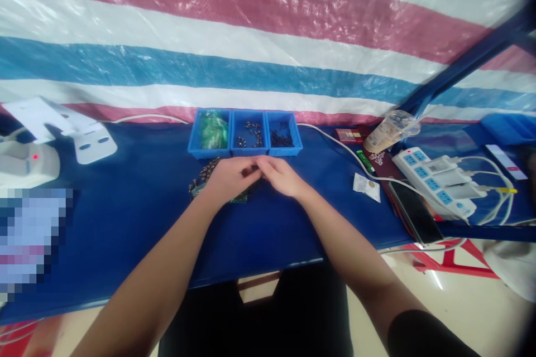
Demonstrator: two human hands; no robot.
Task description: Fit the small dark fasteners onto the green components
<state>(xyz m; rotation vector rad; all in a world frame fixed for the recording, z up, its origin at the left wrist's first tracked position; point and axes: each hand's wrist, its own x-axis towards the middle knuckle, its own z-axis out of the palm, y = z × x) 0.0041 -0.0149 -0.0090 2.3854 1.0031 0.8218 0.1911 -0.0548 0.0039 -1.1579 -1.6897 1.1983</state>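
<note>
My left hand [232, 177] and my right hand [280, 174] meet at the fingertips just in front of the blue bins. Both are closed, thumbs and fingers pressed together; whatever they pinch is too small or hidden to make out. Under and beside my left hand lies a pile of small brass-coloured metal parts [204, 174], with a bit of green plastic bag [239, 198] showing below it. Behind my hands stand a left bin [209, 153] with green plastic bags [213, 131], a middle bin [248, 152] with small metal pieces [253, 133], and a right bin [285, 152] with dark screws [281, 138].
To the right are a plastic cup [383, 133], a white power strip [435, 184] with plugs and cables, a black phone [414, 212] and a small white packet [367, 187]. At left are a white bracket [94, 145] and a white device [31, 164]. Striped sheeting [251, 50] hangs behind.
</note>
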